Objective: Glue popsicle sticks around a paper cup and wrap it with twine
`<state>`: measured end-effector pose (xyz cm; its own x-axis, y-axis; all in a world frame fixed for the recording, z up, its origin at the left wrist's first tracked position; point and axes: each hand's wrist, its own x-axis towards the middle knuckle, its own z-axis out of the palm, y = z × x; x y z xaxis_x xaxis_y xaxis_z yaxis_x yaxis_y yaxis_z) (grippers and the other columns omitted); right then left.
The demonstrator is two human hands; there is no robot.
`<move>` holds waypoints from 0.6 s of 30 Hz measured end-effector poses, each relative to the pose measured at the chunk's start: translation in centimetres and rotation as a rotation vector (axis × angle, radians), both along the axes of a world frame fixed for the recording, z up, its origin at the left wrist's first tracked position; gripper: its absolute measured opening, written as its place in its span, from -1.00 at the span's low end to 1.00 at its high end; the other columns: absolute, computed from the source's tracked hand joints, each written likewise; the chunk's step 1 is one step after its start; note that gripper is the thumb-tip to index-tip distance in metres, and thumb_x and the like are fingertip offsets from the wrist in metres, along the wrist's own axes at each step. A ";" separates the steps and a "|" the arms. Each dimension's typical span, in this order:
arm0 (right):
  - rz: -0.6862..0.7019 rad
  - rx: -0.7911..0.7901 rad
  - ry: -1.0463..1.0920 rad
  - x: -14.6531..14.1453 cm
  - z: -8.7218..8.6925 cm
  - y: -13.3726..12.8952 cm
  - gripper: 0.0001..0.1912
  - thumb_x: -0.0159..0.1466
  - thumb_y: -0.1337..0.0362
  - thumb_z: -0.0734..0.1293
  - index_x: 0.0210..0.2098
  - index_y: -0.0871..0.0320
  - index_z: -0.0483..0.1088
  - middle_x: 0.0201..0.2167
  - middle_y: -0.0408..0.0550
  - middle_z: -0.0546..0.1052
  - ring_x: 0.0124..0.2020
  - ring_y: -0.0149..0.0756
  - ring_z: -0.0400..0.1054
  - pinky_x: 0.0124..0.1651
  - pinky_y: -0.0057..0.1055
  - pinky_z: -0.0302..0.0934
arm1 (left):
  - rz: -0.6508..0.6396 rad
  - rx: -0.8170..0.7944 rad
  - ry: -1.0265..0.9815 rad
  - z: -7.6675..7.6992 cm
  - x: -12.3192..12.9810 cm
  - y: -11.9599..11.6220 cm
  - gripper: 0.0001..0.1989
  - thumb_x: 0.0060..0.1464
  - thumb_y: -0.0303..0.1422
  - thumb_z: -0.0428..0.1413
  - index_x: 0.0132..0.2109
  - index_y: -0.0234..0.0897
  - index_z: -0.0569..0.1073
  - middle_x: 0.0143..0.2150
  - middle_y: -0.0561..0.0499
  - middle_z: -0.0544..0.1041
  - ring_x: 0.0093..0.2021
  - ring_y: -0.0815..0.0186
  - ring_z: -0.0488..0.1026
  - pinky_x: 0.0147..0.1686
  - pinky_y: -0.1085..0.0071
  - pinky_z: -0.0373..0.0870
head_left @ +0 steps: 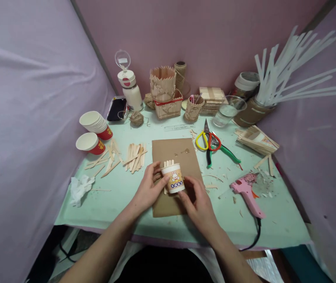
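A small paper cup [176,181] with a rabbit picture is tilted over a brown cardboard sheet [168,208]. Several wooden sticks [168,163] show along the far side of its rim. My left hand [152,184] holds the cup from the left, thumb on its printed wall and fingers behind it. At the cup's lower right, my right hand [196,198] has its thumb near the base, with fingers curved and apart; whether it touches the cup is hard to tell. Glue-like drops [187,151] lie on the cardboard beyond the cup.
Loose sticks [135,157] and red cups [90,144] are on the left. Scissors [207,137], green-handled pliers [228,153] and a pink glue gun [249,194] with its cord lie on the right. Stick-covered containers [168,106], a bottle [132,96] and a water cup [225,114] stand behind.
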<state>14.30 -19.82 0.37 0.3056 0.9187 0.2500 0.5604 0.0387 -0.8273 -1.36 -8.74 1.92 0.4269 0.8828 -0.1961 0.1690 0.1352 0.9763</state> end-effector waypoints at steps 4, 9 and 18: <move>0.039 0.044 -0.038 -2.3 0.2 -0.5 -0.50 0.40 0.19 0.27 0.29 0.08 0.16 0.15 0.19 0.39 0.18 -0.04 0.34 0.18 -0.01 0.35 | 0.091 -0.026 -0.034 0.0 0.2 0.1 -0.43 0.11 -0.14 0.21 0.19 -0.14 0.22 0.35 -0.22 0.27 0.37 0.06 0.26 0.30 0.07 0.30; 0.093 0.068 -0.099 -4.5 0.4 -0.7 -0.41 0.40 0.21 0.26 0.37 0.06 0.07 0.22 0.24 0.31 0.24 0.03 0.29 0.21 0.05 0.33 | 0.135 -0.074 -0.046 0.6 0.1 0.5 -0.45 0.09 -0.15 0.21 0.16 -0.15 0.22 0.29 -0.21 0.34 0.33 0.09 0.33 0.26 0.13 0.34; 0.094 0.063 -0.032 -4.4 0.1 -0.9 -0.45 0.39 0.26 0.26 0.34 0.03 0.13 0.17 0.19 0.37 0.20 0.02 0.34 0.18 0.05 0.35 | 0.101 -0.019 0.021 0.6 0.6 0.4 -0.43 0.05 -0.18 0.24 0.15 -0.18 0.25 0.22 -0.20 0.40 0.23 0.12 0.42 0.19 0.18 0.38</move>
